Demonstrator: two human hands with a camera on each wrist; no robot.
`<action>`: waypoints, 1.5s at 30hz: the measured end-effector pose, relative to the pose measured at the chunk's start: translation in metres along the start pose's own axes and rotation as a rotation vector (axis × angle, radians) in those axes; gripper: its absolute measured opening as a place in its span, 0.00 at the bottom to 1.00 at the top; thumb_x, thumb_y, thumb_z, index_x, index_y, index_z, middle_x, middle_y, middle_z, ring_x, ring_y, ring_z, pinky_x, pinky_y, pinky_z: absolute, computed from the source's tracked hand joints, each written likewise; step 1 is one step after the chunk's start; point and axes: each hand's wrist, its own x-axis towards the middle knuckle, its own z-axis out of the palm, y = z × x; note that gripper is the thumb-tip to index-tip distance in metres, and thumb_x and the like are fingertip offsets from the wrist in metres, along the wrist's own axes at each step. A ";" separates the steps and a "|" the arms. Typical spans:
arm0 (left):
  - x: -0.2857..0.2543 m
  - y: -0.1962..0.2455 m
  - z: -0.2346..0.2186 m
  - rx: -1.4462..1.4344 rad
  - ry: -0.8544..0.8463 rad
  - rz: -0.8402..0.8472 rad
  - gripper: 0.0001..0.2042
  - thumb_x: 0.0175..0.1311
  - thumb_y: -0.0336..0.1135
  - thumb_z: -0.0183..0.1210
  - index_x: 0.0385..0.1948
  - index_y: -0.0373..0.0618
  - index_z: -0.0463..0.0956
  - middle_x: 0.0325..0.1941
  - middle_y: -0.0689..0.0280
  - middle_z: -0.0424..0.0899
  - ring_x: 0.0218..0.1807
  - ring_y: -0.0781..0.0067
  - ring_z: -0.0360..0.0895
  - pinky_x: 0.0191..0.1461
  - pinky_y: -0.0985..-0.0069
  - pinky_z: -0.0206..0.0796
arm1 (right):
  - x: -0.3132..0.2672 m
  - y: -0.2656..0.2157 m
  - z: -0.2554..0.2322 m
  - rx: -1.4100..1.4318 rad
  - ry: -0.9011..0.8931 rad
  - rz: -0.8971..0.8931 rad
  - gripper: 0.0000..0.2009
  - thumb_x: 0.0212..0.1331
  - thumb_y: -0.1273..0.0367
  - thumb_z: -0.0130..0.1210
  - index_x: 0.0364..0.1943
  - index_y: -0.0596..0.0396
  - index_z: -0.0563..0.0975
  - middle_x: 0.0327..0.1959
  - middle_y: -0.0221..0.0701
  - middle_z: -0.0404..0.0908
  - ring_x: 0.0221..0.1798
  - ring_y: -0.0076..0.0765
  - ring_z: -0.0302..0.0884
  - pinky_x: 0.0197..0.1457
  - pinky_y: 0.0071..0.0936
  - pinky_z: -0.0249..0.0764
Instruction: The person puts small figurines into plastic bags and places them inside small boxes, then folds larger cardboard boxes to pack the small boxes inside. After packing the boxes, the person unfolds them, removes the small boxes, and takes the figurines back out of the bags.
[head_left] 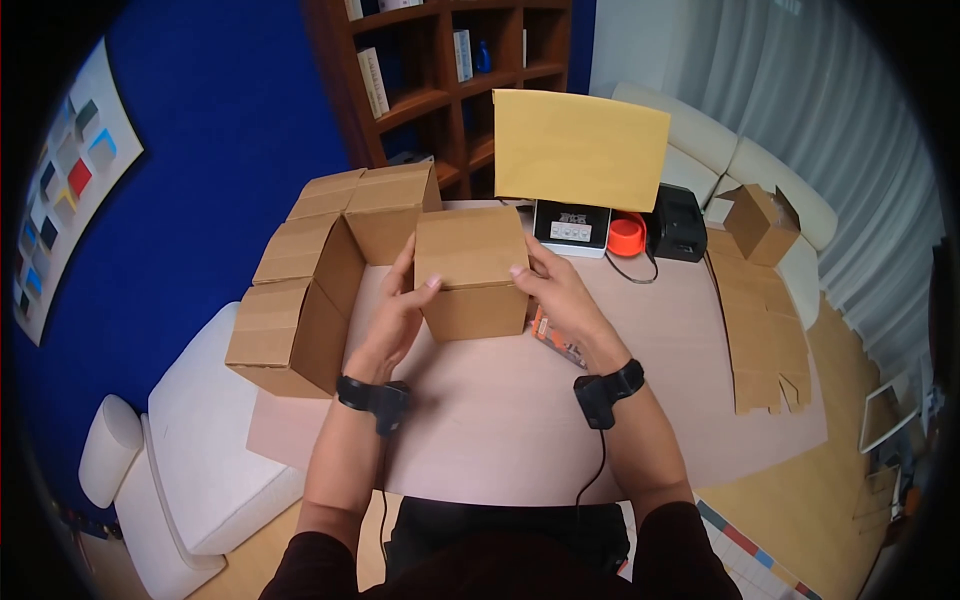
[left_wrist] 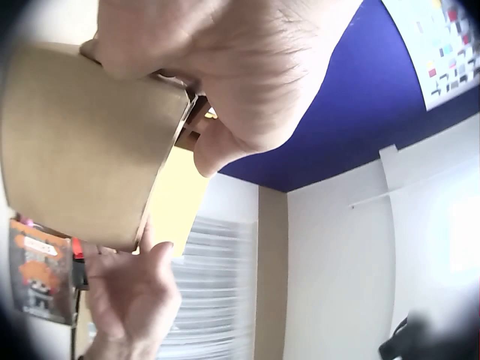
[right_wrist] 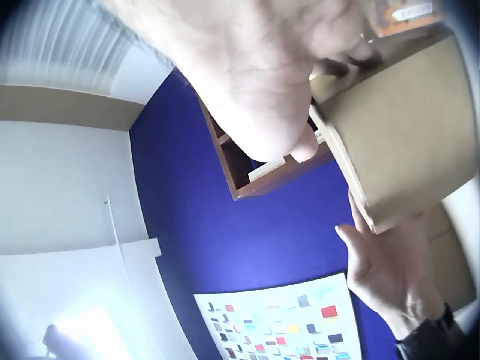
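A closed brown cardboard box is held between both hands above the middle of the table. My left hand grips its left side, thumb on the top front edge and fingers along the side. On the opposite side my right hand grips it the same way, thumb at the top edge. In the left wrist view the box's flat front face fills the left part. An orange and dark printed packet lies on the table beside the right hand, partly hidden by it.
Several closed cardboard boxes stand in an L at the table's left. At the back are a yellow sheet, a device with a screen, a red round object and a black machine. Flattened cardboard and an open box lie right.
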 end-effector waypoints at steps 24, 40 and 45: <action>-0.012 0.011 0.000 0.479 0.220 0.059 0.25 0.67 0.30 0.69 0.65 0.40 0.75 0.65 0.63 0.82 0.65 0.66 0.77 0.69 0.67 0.68 | -0.008 -0.016 0.031 -0.513 0.073 -0.217 0.14 0.68 0.69 0.57 0.53 0.60 0.84 0.57 0.49 0.85 0.54 0.58 0.85 0.59 0.46 0.79; -0.014 0.015 -0.012 1.281 0.568 0.181 0.19 0.71 0.39 0.61 0.56 0.36 0.84 0.43 0.46 0.91 0.50 0.46 0.89 0.58 0.56 0.78 | 0.021 -0.036 0.037 -0.993 0.204 -0.001 0.31 0.60 0.63 0.67 0.61 0.74 0.74 0.37 0.61 0.87 0.48 0.66 0.88 0.52 0.54 0.83; -0.046 0.010 -0.010 0.637 0.526 0.183 0.18 0.75 0.41 0.64 0.51 0.31 0.83 0.41 0.55 0.90 0.39 0.69 0.82 0.46 0.70 0.74 | -0.004 -0.039 0.005 -0.218 0.162 0.020 0.19 0.60 0.72 0.66 0.54 0.69 0.82 0.39 0.48 0.90 0.42 0.44 0.90 0.49 0.35 0.84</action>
